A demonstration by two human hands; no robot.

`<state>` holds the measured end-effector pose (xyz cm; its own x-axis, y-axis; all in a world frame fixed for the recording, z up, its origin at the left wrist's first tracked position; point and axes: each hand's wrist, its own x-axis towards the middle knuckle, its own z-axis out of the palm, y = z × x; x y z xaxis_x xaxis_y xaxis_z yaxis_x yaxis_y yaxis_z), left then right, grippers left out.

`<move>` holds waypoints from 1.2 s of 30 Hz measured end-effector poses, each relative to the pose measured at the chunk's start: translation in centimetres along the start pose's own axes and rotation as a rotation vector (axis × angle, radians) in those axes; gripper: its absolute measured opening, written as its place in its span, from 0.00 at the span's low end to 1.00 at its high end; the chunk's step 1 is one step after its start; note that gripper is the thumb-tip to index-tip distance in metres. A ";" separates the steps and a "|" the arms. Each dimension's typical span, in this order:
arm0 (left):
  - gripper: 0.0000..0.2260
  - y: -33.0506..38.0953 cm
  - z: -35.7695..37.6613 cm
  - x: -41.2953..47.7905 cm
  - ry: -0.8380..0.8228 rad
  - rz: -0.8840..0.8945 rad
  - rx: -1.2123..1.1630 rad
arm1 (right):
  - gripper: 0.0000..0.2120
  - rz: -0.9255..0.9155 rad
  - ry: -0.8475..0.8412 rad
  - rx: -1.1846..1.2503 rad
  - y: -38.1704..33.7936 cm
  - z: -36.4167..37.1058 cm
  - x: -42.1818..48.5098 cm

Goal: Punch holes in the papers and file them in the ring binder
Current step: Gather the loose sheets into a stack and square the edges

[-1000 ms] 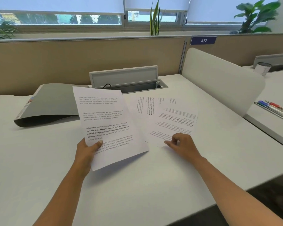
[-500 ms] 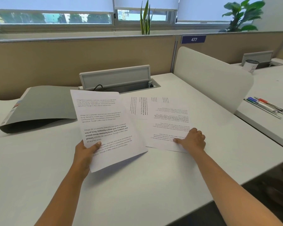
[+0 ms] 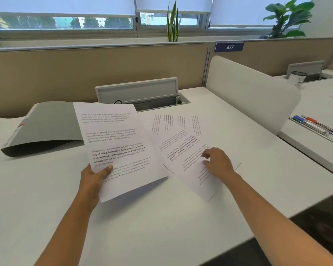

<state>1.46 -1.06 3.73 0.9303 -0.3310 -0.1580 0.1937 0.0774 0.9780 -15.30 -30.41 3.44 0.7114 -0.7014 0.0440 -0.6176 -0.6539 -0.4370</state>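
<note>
- One held sheet (image 3: 119, 143), raised off the white desk (image 3: 161, 217); the left hand (image 3: 92, 179) pinches its lower edge, thumb on top.
- At least two loose sheets (image 3: 181, 146) lie fanned just beside it. The right hand (image 3: 218, 164) lies on them, fingers bent; I cannot tell whether it pinches.
- One grey ring binder (image 3: 50, 125), closed, lies at the far left.
- A beige partition (image 3: 65, 73) stands behind.
</note>
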 end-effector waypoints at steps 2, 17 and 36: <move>0.14 0.0 -0.1 -0.1 0.004 0.001 -0.001 | 0.21 -0.015 -0.079 -0.065 -1.0 0.9 -0.5; 0.14 0.2 -0.4 -0.1 0.009 0.014 -0.001 | 0.22 -0.190 -0.259 -0.339 -1.0 -1.5 1.0; 0.17 -0.8 0.1 -0.5 -0.004 -0.036 -0.018 | 0.17 0.009 -0.028 -0.270 -0.1 0.4 0.6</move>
<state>0.81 -1.08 3.01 0.9213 -0.3378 -0.1926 0.2329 0.0826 0.9690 -14.68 -30.67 3.18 0.7121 -0.7020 0.0148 -0.6884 -0.7021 -0.1819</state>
